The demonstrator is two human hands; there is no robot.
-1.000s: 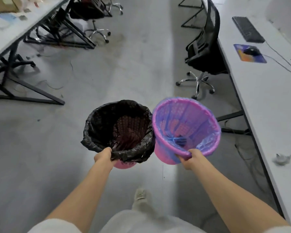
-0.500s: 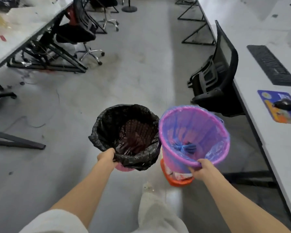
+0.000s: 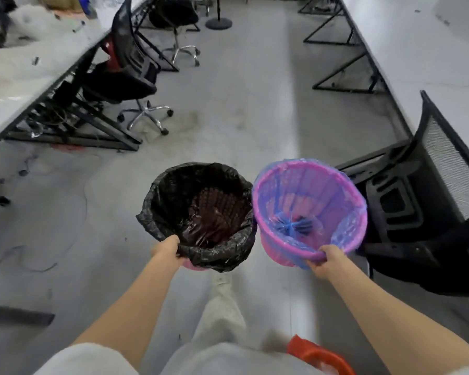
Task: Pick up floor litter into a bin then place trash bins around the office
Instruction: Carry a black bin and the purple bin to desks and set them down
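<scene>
Head view, looking down an office aisle. Left hand point(image 3: 166, 247) closed over the near rim of a pink plastic basket bin lined with a black plastic bag point(image 3: 201, 209); fingers wrapped into the folded-over bag edge, thumb side up. Right hand point(image 3: 326, 262) closed on the near rim of a second pink plastic lattice bin lined with a translucent blue bag point(image 3: 309, 209); fingers curl under the rim, thumb on top. Both bins held off the grey concrete floor point(image 3: 241, 109), mouths tilted toward the camera, rims touching side by side. Both liners look empty; knotted blue bag base visible at the bottom of the right one.

An orange plastic bin point(image 3: 318, 357) sits low at the frame's bottom edge, beside the person's light trouser leg point(image 3: 222, 320); contents unclear. Black mesh office chair point(image 3: 428, 212) just right of the blue-lined bin, tucked against the white tabletop point(image 3: 417, 50). Another black chair point(image 3: 127, 77) stands at the left tabletop point(image 3: 25, 85), which carries blurred clutter.
</scene>
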